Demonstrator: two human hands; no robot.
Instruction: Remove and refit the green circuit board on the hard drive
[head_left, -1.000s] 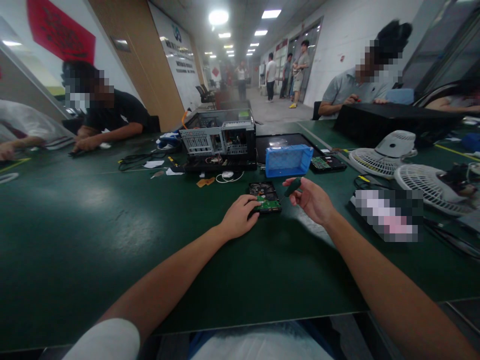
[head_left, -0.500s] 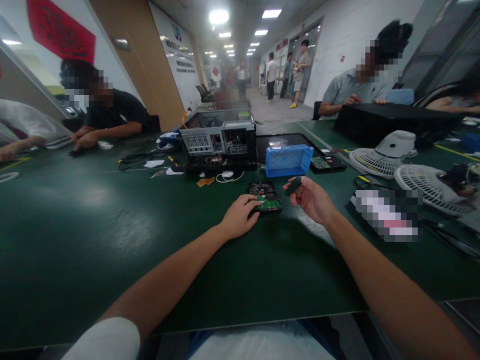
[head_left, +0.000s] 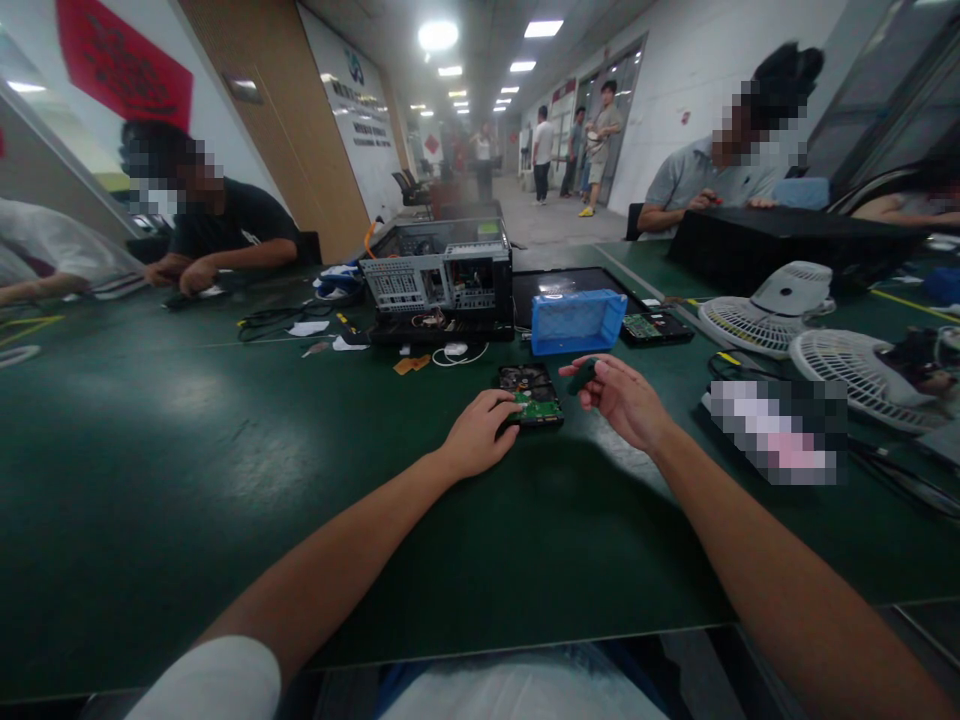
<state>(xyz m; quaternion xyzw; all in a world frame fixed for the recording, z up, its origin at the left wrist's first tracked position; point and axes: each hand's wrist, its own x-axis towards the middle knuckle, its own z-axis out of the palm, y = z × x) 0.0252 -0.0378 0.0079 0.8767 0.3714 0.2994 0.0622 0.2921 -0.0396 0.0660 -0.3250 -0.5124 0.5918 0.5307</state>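
Note:
A hard disk drive point(head_left: 537, 401) lies on the green table with its green circuit board showing. My left hand point(head_left: 482, 430) grips its left side, fingers over the board's edge and thumb at the near corner. To the right of the drive, my right hand point(head_left: 621, 398) is raised a little above the table. Between its thumb and fingers is a screwdriver point(head_left: 581, 376) with a dark green handle; its shaft is too faint to make out, and the index finger is stretched out along it.
Beyond the drive stand a blue plastic bin point(head_left: 577, 323) and an opened computer case point(head_left: 439, 280). A second drive with a circuit board point(head_left: 654, 327) lies right of the bin. Fan parts point(head_left: 757, 310) are at the right. Co-workers sit at both sides of the table point(head_left: 187, 450).
My right hand has shifted its fingers on the screwdriver: the index finger is now stretched out and the handle has turned. My left hand and the hard drive have stayed put.

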